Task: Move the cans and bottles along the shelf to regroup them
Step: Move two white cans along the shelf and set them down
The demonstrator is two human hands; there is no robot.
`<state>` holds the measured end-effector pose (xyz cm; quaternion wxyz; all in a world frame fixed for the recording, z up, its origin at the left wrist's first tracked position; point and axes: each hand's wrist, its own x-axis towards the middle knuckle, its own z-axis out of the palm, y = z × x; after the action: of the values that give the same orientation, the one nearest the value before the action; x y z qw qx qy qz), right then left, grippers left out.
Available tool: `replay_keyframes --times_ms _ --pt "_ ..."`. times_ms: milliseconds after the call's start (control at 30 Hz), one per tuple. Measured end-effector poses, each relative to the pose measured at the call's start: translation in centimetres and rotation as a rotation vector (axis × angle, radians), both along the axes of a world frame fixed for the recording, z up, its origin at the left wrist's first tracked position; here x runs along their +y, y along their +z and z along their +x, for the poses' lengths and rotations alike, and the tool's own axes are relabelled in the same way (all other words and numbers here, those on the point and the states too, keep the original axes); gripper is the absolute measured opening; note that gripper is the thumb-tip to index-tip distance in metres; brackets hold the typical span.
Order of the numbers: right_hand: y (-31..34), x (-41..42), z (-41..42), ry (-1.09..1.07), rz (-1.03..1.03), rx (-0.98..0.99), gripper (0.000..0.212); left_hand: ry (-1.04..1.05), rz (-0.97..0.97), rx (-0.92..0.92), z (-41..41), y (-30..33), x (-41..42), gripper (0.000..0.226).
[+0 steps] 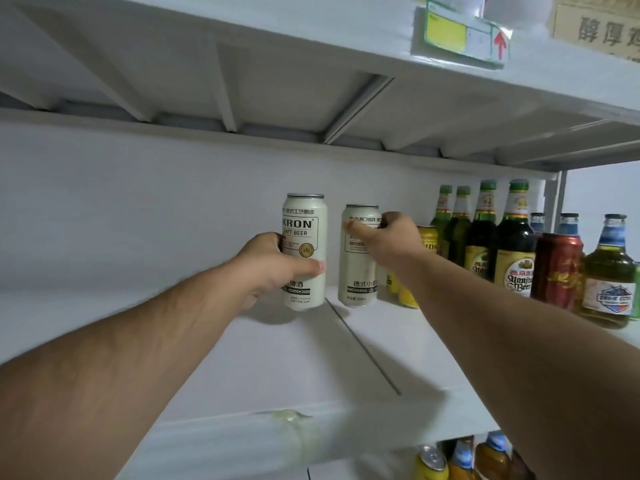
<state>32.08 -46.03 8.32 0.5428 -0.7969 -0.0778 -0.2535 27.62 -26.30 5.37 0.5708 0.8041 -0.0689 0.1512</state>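
Two tall cream beer cans stand upright near the middle of the white shelf point(242, 358). My left hand point(273, 261) grips the left cream can point(306, 237) around its lower half, thumb across the front. My right hand point(388, 240) grips the right cream can point(358, 271) near its top. A yellow can point(427, 235) stands just behind my right wrist, partly hidden. Further right, several green and dark beer bottles point(516, 237) and a red can point(557, 268) stand grouped together.
A blue-labelled green bottle point(609, 271) stands at the far right. The upper shelf point(346, 81) hangs close overhead with a price tag point(460, 34) and a carton point(595, 26) on top. More cans and bottles point(460, 459) sit on the shelf below.
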Motion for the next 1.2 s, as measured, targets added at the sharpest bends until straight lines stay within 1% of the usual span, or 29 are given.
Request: replay_keyframes --times_ms 200,467,833,1000,1100,1200 --pt "0.3 -0.4 4.9 0.009 0.021 0.011 0.044 0.041 0.013 0.016 1.9 -0.5 -0.8 0.028" --pt "-0.7 -0.7 11.1 0.049 -0.023 0.066 0.052 0.139 0.061 0.046 3.8 -0.8 -1.7 0.039" --pt "-1.5 -1.4 14.0 0.095 -0.017 0.165 0.052 0.154 0.024 0.053 4.8 -0.9 -3.2 0.03" --pt "-1.2 -1.6 13.8 0.139 -0.036 0.19 0.05 0.159 0.007 0.053 5.6 -1.2 -4.3 0.028" --pt "-0.5 -2.4 11.9 0.126 -0.143 0.225 0.043 0.171 0.019 0.054 6.4 -1.1 -5.1 0.032" --pt "-0.3 -3.7 9.3 0.114 -0.37 0.222 0.038 0.171 0.019 0.043 7.3 -0.8 -6.0 0.034"
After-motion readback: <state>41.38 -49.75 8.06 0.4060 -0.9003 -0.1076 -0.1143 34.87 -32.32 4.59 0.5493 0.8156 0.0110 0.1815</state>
